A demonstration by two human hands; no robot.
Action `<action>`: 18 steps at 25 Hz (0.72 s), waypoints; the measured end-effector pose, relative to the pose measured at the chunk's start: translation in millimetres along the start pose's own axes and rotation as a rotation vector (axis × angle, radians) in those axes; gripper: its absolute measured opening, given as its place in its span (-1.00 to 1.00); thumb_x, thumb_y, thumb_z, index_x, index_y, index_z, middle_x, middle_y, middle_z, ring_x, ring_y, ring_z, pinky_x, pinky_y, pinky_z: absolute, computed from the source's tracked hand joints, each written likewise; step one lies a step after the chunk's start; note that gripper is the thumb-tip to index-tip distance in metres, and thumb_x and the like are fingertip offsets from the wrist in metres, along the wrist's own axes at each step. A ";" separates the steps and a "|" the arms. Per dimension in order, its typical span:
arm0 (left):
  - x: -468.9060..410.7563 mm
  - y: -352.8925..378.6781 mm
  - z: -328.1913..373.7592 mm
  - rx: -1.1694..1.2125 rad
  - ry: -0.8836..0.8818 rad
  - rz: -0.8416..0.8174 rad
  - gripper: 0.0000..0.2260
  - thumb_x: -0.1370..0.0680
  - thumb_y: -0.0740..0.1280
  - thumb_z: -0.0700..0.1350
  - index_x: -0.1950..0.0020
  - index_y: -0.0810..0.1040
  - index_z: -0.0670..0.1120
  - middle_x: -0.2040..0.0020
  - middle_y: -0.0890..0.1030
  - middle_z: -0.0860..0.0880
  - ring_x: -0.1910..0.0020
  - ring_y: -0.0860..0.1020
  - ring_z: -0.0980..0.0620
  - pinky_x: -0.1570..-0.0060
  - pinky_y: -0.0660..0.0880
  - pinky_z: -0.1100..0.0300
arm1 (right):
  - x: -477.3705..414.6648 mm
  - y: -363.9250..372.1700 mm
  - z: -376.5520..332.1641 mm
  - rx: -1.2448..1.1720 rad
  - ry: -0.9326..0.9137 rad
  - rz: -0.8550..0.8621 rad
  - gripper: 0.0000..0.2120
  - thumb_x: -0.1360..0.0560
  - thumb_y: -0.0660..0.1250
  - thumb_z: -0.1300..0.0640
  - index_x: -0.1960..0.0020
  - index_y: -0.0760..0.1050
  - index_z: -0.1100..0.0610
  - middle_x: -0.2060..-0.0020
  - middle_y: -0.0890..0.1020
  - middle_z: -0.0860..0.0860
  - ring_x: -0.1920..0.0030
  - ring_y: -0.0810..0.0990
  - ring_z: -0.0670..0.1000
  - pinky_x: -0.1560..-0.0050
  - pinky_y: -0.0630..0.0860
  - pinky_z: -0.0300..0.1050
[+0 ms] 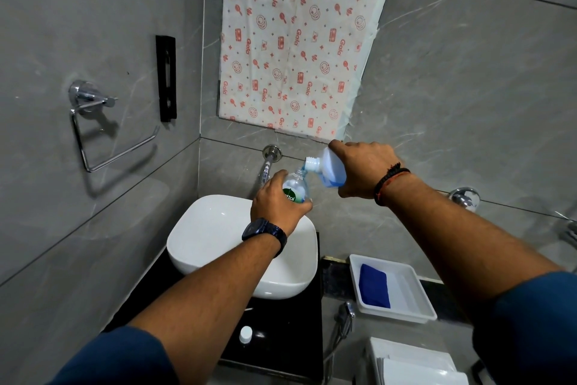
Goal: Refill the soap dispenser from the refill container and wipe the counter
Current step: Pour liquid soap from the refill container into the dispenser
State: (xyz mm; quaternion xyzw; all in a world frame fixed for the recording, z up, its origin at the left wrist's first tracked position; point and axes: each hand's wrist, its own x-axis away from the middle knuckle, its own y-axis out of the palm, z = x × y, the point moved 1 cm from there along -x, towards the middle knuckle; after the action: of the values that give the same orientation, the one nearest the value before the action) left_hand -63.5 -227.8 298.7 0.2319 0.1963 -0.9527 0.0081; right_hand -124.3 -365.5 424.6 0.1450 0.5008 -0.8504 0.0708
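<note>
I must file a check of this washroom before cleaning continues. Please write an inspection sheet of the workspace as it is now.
Surface: black glossy counter under a white ceramic basin.
Job's things: clear plastic soap dispenser bottle without pump, held above the basin; translucent refill container tilted, blue liquid pouring into it; folded blue cloth in a white plastic tray.
Clutter: small white cap on the counter.
Grippers: left hand grips the dispenser; right hand grips the container.
Cables: nothing seen; one metal spray hose.
Surroundings: grey tiled wall, chrome tap, patterned sheet.
</note>
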 end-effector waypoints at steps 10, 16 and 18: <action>-15.9 -14.7 -15.4 0.044 0.012 0.039 -0.43 -0.18 0.52 0.11 -0.14 0.46 0.10 0.01 0.63 0.02 0.08 0.58 -0.05 0.16 0.46 0.22 | 7.2 47.1 -15.5 -0.791 0.327 -0.080 -0.34 -0.07 0.57 -0.09 0.00 0.28 0.05 0.12 0.53 0.05 0.18 0.50 0.12 0.31 0.41 -0.07; 6.0 -37.3 -108.2 -0.034 -0.069 0.048 -0.38 -0.17 0.59 0.05 -0.18 0.50 -0.01 -0.10 0.57 -0.04 -0.03 0.54 -0.05 0.00 0.38 0.23 | 37.3 130.8 -60.5 -1.059 0.487 -0.184 -0.36 -0.02 0.59 -0.06 0.04 0.34 0.05 0.12 0.55 0.04 0.20 0.51 0.06 0.41 0.35 -0.15; 20.1 -47.8 -149.3 -0.074 -0.109 0.033 -0.37 -0.17 0.60 0.01 -0.19 0.51 -0.06 -0.13 0.52 -0.10 -0.05 0.52 -0.07 -0.05 0.41 0.20 | 53.7 162.0 -83.8 -1.083 0.482 -0.232 -0.36 -0.02 0.61 -0.04 0.04 0.35 0.04 0.12 0.56 0.04 0.17 0.51 0.09 0.37 0.34 -0.13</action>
State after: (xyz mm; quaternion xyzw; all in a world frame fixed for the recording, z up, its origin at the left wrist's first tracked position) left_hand -21.0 -125.8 185.7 0.1825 0.2270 -0.9557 0.0429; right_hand -117.5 -370.2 234.6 0.2214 0.8770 -0.4199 -0.0743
